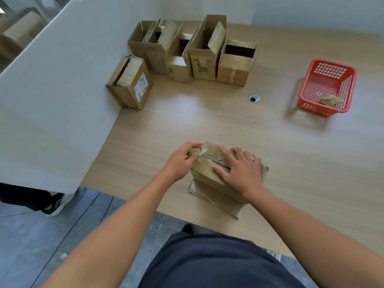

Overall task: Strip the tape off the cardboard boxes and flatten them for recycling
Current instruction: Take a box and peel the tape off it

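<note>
Head view: left grip (182, 161) pinches tape (199, 155) end; strip's long axis runs rightward across box (207, 176) (right grip (241, 171) spread, pressing).

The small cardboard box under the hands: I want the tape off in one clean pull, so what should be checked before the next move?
1. Left hand pinches the clear tape strip: ok.
2. Right hand presses flat on the small brown cardboard box: ok.
3. Tape fully off the top seam: not ok, partly attached.
4. Red plastic basket for scraps sits open on the wooden table: ok.
5. Tape under the box: cannot tell.
</note>
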### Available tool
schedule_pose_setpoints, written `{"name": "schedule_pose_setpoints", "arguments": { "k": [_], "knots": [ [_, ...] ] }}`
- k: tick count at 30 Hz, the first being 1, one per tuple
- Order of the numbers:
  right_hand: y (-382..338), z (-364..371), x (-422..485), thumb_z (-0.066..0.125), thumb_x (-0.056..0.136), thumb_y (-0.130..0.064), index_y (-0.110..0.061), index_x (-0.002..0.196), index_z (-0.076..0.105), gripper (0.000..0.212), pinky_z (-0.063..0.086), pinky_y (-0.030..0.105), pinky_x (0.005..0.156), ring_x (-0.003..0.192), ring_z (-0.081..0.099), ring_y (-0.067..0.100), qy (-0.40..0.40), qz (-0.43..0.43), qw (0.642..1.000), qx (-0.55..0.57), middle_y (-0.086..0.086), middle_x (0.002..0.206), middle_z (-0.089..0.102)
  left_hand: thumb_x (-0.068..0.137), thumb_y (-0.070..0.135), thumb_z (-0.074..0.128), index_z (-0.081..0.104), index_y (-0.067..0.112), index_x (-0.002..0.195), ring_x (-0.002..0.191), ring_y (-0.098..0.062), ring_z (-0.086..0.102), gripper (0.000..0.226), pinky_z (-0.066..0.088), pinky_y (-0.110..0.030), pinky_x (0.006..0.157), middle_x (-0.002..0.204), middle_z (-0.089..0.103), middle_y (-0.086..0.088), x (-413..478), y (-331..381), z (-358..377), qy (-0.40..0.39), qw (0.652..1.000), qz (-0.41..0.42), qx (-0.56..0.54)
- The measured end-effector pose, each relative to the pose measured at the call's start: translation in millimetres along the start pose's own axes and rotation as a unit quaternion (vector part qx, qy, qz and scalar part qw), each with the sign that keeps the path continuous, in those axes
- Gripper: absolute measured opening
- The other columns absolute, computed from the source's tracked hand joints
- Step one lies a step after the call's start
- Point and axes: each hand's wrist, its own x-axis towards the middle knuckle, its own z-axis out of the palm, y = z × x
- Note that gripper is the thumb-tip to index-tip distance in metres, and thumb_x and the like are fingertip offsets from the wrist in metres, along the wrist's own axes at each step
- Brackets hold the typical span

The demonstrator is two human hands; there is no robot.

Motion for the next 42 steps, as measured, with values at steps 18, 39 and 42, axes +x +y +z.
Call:
{"name": "schedule_pose_setpoints", "arguments": {
  "k": [18,39,42],
  "knots": [
    [-21,5,-18,-0.007,0.071,-0.099,-0.061,0.146,-0.029,0.087,-0.021,0.059,0.119,0.156,-0.017,0.022,-0.084,0.035,0.994,-0.061,0.0,0.171,-0.009,0.085,0.024,0.081,0.069,0.02,0.098,0.08,0.002,0.051,0.018,0.043,-0.016,0.074,0.091,0.051,0.009,-33,-37,-8,0.069,0.993,0.078,0.055],
    [-21,14,-29,0.018,0.077,-0.1,-0.054,0.157,0.017,0.093,-0.007,0.051,0.126,0.158,0.006,0.021,0.025,0.033,0.999,-0.022,0.0,0.169,0.018,0.079,0.01,0.085,0.051,0.03,0.105,0.091,-0.004,0.057,0.047,0.045,-0.009,0.077,0.098,0.057,0.005,-62,-36,4,0.079,0.996,0.041,-0.029],
    [-21,13,-29,0.02,0.076,-0.1,-0.054,0.157,0.019,0.093,-0.007,0.051,0.126,0.158,0.006,0.02,0.025,0.035,0.999,-0.016,-0.001,0.169,0.019,0.079,0.013,0.086,0.048,0.032,0.111,0.09,-0.003,0.055,0.053,0.045,-0.009,0.076,0.094,0.054,0.007,-67,-37,12,0.113,0.993,0.026,-0.035]
  ]
}}
